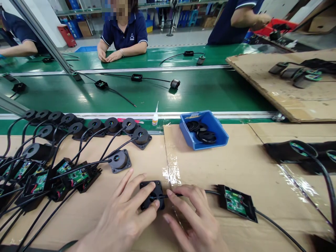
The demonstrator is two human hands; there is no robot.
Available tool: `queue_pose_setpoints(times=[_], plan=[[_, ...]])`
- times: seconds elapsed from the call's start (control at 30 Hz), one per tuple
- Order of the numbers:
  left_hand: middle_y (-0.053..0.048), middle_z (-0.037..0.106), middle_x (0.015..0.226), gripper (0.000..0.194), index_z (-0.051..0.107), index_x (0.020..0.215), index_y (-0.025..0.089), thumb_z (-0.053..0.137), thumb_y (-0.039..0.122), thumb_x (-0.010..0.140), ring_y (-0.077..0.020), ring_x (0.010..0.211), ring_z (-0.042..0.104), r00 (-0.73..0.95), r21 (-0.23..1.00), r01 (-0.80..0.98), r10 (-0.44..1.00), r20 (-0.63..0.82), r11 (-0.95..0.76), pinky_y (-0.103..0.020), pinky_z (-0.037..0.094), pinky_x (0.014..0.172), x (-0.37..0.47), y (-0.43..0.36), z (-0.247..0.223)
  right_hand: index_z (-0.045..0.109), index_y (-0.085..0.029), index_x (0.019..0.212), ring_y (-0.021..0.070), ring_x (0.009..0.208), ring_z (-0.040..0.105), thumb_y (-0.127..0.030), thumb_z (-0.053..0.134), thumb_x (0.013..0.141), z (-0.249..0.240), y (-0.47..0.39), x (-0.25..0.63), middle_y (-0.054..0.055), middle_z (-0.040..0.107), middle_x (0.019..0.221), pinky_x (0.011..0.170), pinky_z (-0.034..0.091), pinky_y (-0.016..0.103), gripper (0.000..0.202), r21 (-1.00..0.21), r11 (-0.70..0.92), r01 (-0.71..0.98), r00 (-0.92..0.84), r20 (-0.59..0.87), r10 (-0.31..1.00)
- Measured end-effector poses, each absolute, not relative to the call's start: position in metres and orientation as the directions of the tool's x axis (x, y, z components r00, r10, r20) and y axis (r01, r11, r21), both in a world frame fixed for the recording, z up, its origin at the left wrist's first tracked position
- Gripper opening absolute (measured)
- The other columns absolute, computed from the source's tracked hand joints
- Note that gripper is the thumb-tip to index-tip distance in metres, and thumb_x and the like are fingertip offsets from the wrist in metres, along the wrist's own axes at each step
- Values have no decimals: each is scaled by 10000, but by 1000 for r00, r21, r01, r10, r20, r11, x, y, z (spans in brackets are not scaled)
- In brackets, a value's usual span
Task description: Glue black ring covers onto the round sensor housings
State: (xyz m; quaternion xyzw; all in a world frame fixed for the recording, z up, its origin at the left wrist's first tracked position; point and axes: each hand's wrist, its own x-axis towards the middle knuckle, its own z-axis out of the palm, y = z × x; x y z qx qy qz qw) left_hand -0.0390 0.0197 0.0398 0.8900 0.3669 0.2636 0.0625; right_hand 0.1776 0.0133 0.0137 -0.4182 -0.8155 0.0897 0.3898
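Cardboard (pixel 210 164) covers the near bench (pixel 159 130). Left hand (pixel 123 213) presses the black housing (pixel 160 190) at near centre, its grip open, fingers spread. Right hand (pixel 196 217) lies over the cable (pixel 212 191); whether its grip is closed cannot be told. Risk: uneven pressure or a cable tug could twist the housing or strain connections in the open circuit box (pixel 237 204) on the right. Fingers hide the cable entry; a dark object (pixel 322 243) is cut off at near right.

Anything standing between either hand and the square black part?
Nothing visible: fingers of the left hand rest on the square part, and the right hand is at its cable. The blue bin sits farther off.
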Motion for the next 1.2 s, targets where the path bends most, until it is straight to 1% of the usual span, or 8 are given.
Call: queue_pose_setpoints(times=[0.17, 0.47, 0.63, 0.73, 0.87, 1.03, 1.1, 1.2], plan=[[-130, 710, 1159, 141, 675, 890, 146, 566, 202, 961, -278, 1273, 556, 624, 172, 654, 654, 428, -736, -560, 182, 1242, -32, 16, 40, 712, -161, 1028, 183, 901, 640, -137, 513, 973, 14, 2, 168, 38, 769, 981, 854, 437, 361, 208, -322, 668, 671, -357, 649, 672], [-197, 741, 1050, 306, 631, 778, 136, 394, 59, 956, -270, 1242, 619, 603, 93, 633, 565, 562, -768, -566, 304, 1195, -29, 13, 18, 693, -121, 864, 125, 619, 652, -30, 383, 995, 1, -4, 138, 43, 761, 729, 574, 404, 300, 348, -110, 617, 779, -380, 699, 605], [-198, 739, 1098, 232, 658, 896, 133, 443, 49, 918, -280, 1304, 573, 665, 92, 588, 546, 509, -803, -563, 254, 1215, -39, 16, 16, 698, -130, 1093, 160, 598, 677, -123, 560, 955, -39, -23, 124, 70, 778, 834, 552, 448, 289, 195, -128, 579, 805, -297, 757, 581], [-224, 677, 1251, 315, 649, 1070, 99, 453, 35, 831, -328, 1419, 433, 693, 196, 545, 569, 443, -815, -619, 128, 1229, -49, 15, 18, 689, -152, 1155, 161, 602, 672, -143, 554, 956, -36, -24, 129, 57, 783, 845, 558, 463, 284, 241, -61, 598, 799, -352, 759, 547], [-193, 663, 1279, 619, 460, 1348, 63, 455, 49, 729, -359, 1453, 369, 662, 483, 471, 657, 361, -739, -699, 20, 1201, -61, 22, 21, 727, -109, 1032, 165, 676, 659, -34, 395, 937, -1, -16, 137, 103, 781, 881, 580, 444, 299, 353, 120, 618, 777, -544, 622, 563], [-110, 725, 1184, 517, 374, 1354, 202, 380, 54, 858, -254, 1347, 533, 349, 952, 263, 936, 55, -155, -553, 376, 1153, -62, 38, 22, 724, -40, 995, 188, 714, 641, 13, 351, 895, 29, -12, 135, 162, 763, 896, 612, 439, 322, 390, 233, 641, 732, -659, 483, 576], [-129, 711, 1220, 405, 426, 1313, 196, 411, 121, 915, -240, 1274, 599, 294, 993, 80, 950, -110, 90, -460, 474, 1086, -57, 42, 21, 723, -38, 1006, 199, 740, 641, 9, 390, 885, 34, -12, 133, 167, 759, 914, 623, 452, 325, 357, 276, 648, 709, -694, 433, 575], [-135, 671, 1302, 357, 539, 1280, 172, 515, 224, 928, -242, 1248, 615, 342, 965, -44, 911, -229, 259, -413, 473, 1086, -46, 41, 21, 729, -48, 972, 206, 748, 640, 3, 412, 881, 38, -11, 131, 164, 754, 889, 629, 461, 329, 333, 298, 652, 697, -707, 434, 558]])
